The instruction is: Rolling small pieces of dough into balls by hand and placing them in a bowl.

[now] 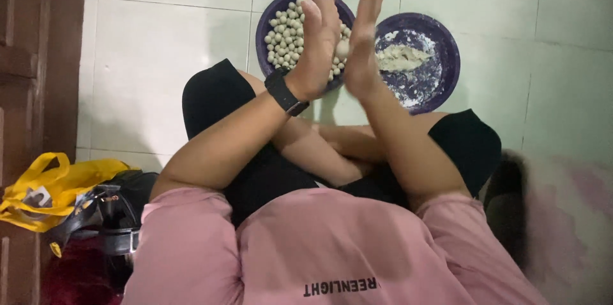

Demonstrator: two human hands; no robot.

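Note:
My left hand [317, 40], with a black watch on its wrist, and my right hand [365, 37] are raised palm to palm, fingers straight. A small pale dough ball [343, 49] is pressed between the two palms. Right behind the hands, on the white tile floor, stands a purple plate [269, 16] filled with several small round dough balls [286, 37]. To its right a second purple plate [447, 56], dusted with flour, holds a lump of pale dough [402, 57]. I sit cross-legged in black shorts and a pink shirt.
A yellow bag [57, 183] and a black bag [118, 206] lie on the floor at my left, next to a dark wooden door [38, 56]. A pinkish mat [568, 215] lies at my right.

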